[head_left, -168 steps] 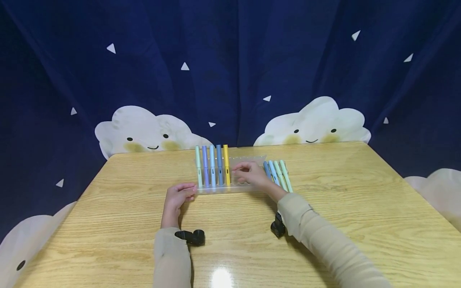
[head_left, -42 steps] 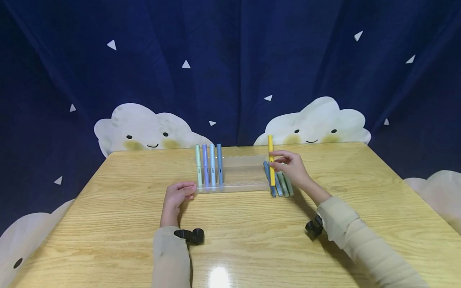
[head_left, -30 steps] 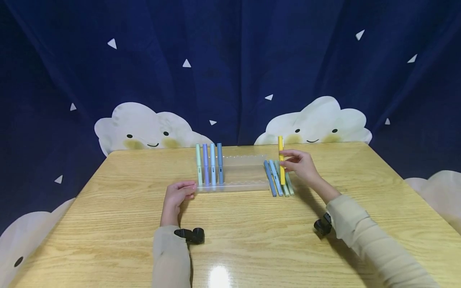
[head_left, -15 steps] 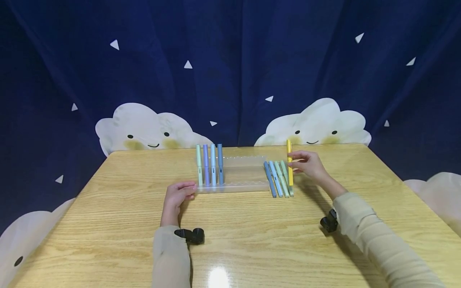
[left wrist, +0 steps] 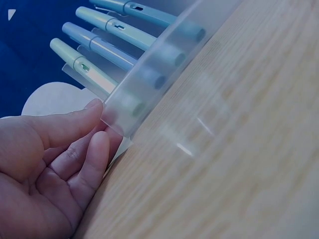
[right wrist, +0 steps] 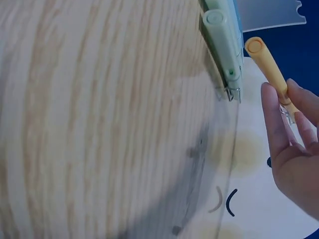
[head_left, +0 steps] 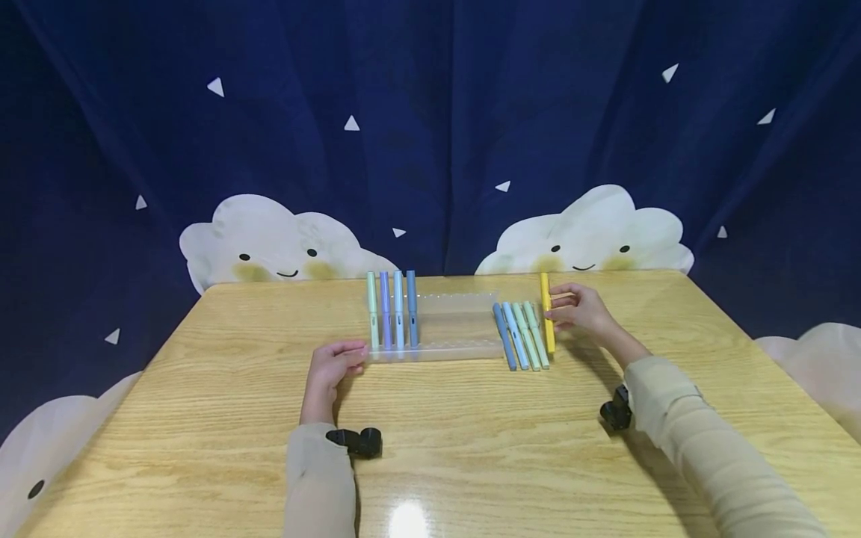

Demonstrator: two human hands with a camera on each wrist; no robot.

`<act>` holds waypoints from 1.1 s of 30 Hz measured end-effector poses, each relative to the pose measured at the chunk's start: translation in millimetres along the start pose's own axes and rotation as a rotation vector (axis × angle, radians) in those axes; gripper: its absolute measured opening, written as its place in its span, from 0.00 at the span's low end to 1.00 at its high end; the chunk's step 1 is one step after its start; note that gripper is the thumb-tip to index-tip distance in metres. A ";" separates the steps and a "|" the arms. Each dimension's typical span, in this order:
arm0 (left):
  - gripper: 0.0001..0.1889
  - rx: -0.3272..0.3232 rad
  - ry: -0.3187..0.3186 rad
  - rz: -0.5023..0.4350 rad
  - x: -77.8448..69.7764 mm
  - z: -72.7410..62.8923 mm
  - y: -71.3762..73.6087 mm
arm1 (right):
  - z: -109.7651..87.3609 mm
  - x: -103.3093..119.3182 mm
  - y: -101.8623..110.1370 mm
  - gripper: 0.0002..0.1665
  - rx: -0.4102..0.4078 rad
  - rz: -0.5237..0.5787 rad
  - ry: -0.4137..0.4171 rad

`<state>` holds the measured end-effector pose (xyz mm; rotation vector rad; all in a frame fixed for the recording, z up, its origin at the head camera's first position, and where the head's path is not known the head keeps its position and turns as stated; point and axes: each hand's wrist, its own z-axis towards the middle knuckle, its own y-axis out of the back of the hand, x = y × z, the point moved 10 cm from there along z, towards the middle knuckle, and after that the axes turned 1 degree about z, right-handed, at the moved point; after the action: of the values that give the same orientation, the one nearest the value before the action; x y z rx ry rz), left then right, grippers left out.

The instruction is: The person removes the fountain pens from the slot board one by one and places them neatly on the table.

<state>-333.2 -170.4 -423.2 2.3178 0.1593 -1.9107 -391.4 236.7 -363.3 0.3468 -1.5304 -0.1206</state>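
Observation:
My left hand (head_left: pixel 336 366) pinches the near left corner of a clear plastic pen rack (head_left: pixel 464 349); the left wrist view shows its thumb and fingers at the rack's end (left wrist: pixel 117 117). Side by side in the rack's left part stand a light green pen (head_left: pixel 373 310), a purple pen (head_left: pixel 386 310), a light blue pen (head_left: pixel 398 310) and a dark blue pen (head_left: pixel 412 310). Between thumb and fingers, my right hand (head_left: pixel 580 308) holds a yellow pen (head_left: pixel 548 317), slightly tilted, right of the lying pens. The right wrist view shows the yellow pen (right wrist: pixel 266 62) beyond the fingertips.
Right of the rack several pens lie in a row on the wooden table (head_left: pixel 437 433): a dark blue one (head_left: pixel 504 336), a light blue one (head_left: pixel 515 335) and light green ones (head_left: pixel 531 335). A dark blue curtain (head_left: pixel 417 134) with cloud prints hangs behind the table.
The yellow pen, earlier standing in the rack, has been lifted out and carried right, past the lying pens, then lowered by my right hand. My left hand has stayed at the rack's corner.

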 end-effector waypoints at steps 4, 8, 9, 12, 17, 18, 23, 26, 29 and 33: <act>0.15 -0.005 0.006 0.003 0.4 0.5 0.1 | 2.1 -7.5 -0.6 0.31 0.031 0.006 -0.041; 0.15 -0.008 0.006 0.008 0.1 0.7 0.0 | 3.1 -13.7 -1.7 0.33 0.066 -0.005 -0.073; 0.15 -0.008 0.005 0.010 -0.1 0.3 0.2 | 3.5 -16.0 -1.7 0.33 0.073 -0.003 -0.087; 0.15 -0.008 0.001 0.018 -0.3 -0.4 0.3 | 4.4 -22.5 -3.1 0.34 0.093 0.000 -0.129; 0.14 -0.016 0.002 0.020 1.9 0.1 0.6 | 5.6 -33.2 -5.0 0.34 0.100 -0.032 -0.197; 0.14 -0.020 0.006 0.020 2.4 0.1 0.7 | 5.3 -34.1 -5.7 0.34 0.101 -0.037 -0.204; 0.14 -0.028 0.011 0.011 3.6 -0.3 1.0 | 5.5 -37.0 -8.7 0.32 0.113 -0.056 -0.220; 0.14 -0.025 0.008 0.017 3.4 0.2 0.7 | 6.7 -39.3 -8.6 0.32 0.113 -0.063 -0.227; 0.14 -0.024 0.009 0.026 3.2 0.7 0.6 | 8.4 -41.1 -8.9 0.31 0.120 -0.059 -0.229; 0.13 -0.024 0.011 0.030 3.5 1.3 0.5 | 10.0 -43.3 -10.4 0.30 0.135 -0.047 -0.235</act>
<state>-333.7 -171.1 -426.8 2.3022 0.1463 -1.8724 -401.8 238.1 -407.7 0.4903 -1.7682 -0.0976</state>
